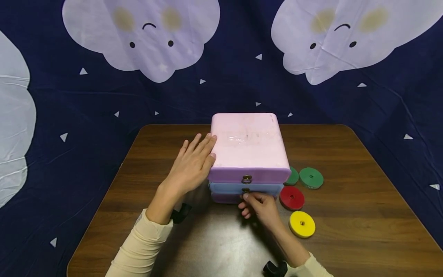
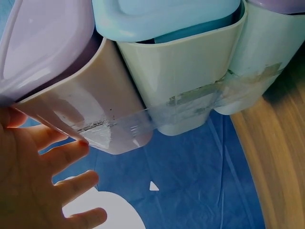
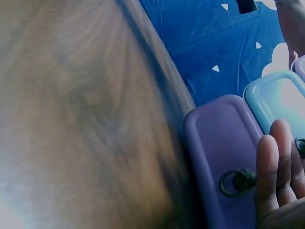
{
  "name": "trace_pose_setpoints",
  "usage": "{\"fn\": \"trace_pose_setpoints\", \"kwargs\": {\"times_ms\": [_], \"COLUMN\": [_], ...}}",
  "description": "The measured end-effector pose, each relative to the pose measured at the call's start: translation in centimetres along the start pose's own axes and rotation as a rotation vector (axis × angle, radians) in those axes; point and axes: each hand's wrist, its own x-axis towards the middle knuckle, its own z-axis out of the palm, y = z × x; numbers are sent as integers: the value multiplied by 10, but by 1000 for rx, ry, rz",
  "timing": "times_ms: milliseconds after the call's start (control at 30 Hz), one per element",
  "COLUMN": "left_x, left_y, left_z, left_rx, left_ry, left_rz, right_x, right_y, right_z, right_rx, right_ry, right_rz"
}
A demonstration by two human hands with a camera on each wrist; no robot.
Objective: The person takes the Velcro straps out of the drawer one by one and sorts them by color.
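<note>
A three-tier mini drawer unit [image 1: 247, 142] stands on the table, its pink top facing up. Its fronts are a purple top drawer [image 1: 225, 175], a blue middle drawer [image 1: 225, 187] and a purple bottom drawer [image 3: 224, 133], each with a ring pull. My left hand [image 1: 192, 165], fingers straight and spread, rests against the unit's upper left side; in the left wrist view its fingertips touch the pink casing [image 2: 109, 109]. With thumb and forefinger my right hand [image 1: 263, 209] pinches the ring pull [image 1: 245, 190] of the blue drawer. The other fingers extend below, before the bottom drawer.
Right of the unit lie a yellow disc-shaped roll [image 1: 302, 224], a red roll [image 1: 292, 198], and two green rolls [image 1: 311, 178], one partly hidden by the unit. Clear tape [image 2: 138, 121] runs across the tiers' sides. A dark blue cloud-print cloth [image 1: 235, 92] hangs behind the wooden table [image 1: 166, 142].
</note>
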Motion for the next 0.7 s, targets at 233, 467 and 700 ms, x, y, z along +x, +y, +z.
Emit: {"fn": "trace_pose_setpoints", "kwargs": {"times_ms": [233,467,700], "left_x": [0,0,0], "left_y": [0,-1,0], "left_z": [1,0,0], "left_rx": [-3,-12,-20], "left_ry": [-2,0,2], "left_rz": [8,8,9], "right_x": [-13,-18,-15], "right_y": [7,14,23], "right_z": [-10,-17,-17], "right_rx": [-9,22,16], "right_ry": [34,50,17], "right_rz": [57,140,183]}}
